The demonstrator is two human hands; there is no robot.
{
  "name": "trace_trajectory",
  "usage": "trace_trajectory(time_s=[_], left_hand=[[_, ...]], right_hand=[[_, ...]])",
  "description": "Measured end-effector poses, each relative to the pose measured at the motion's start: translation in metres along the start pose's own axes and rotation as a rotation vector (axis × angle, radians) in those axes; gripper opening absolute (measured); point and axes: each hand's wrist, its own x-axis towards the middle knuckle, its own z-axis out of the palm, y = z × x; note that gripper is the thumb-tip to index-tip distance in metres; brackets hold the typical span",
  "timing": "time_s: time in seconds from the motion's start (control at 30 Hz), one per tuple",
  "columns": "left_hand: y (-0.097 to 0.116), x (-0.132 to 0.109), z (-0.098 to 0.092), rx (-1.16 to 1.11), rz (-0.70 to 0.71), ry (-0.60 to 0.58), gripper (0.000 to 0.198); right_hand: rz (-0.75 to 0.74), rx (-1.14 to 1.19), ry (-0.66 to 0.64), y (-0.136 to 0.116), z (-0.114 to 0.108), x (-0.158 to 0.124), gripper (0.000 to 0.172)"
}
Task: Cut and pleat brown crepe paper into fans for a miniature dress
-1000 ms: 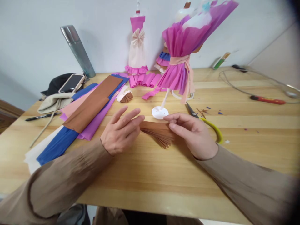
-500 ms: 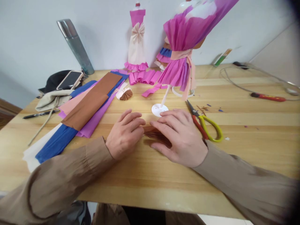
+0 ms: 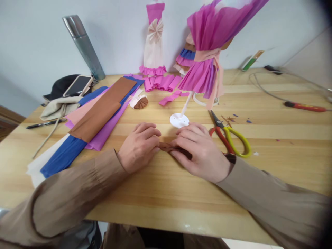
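Note:
A dark brown pleated paper strip stretches between my two hands, just above the wooden table. My left hand pinches its left end, fingers curled. Around the right part of the strip, my right hand is closed, covering that end. Behind my right hand stands a white round base with a rod, carrying a magenta pleated paper dress with a peach sash. Scissors with red and yellow handles lie just right of my right hand.
Brown paper sheets lie over blue, purple and peach ones at left. Farther back are a phone, a flask, a brown-and-white rosette, a small dress figure, magenta paper and a red-handled tool.
My right hand's fingers have closed more around the brown strip, which is now narrower and more tightly gathered. My left hand stays at its left end. The view has shifted slightly.

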Motion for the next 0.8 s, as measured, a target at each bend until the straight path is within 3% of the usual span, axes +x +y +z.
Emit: trace_trajectory(time_s=[0.23,0.47,0.63,0.8], left_hand=[[-0.0012,-0.0013,0.0023,0.004,-0.003,-0.022,0.005],[0.0028,-0.0018,0.0029,-0.071,0.014,-0.007,0.013],[0.0055,-0.0015,0.0018,-0.107,0.012,-0.009,0.040],[0.0034,-0.0019,0.0052,0.004,-0.015,0.007,0.011]], right_hand=[[0.013,0.042,-0.025,0.0015,0.0029,-0.0017,0.014],[0.021,0.059,-0.037,0.0021,0.0033,-0.0016,0.013],[0.019,0.062,-0.038,0.0018,0.0034,-0.0014,0.015],[0.013,0.067,-0.045,0.0010,0.0032,-0.0008,0.015]])
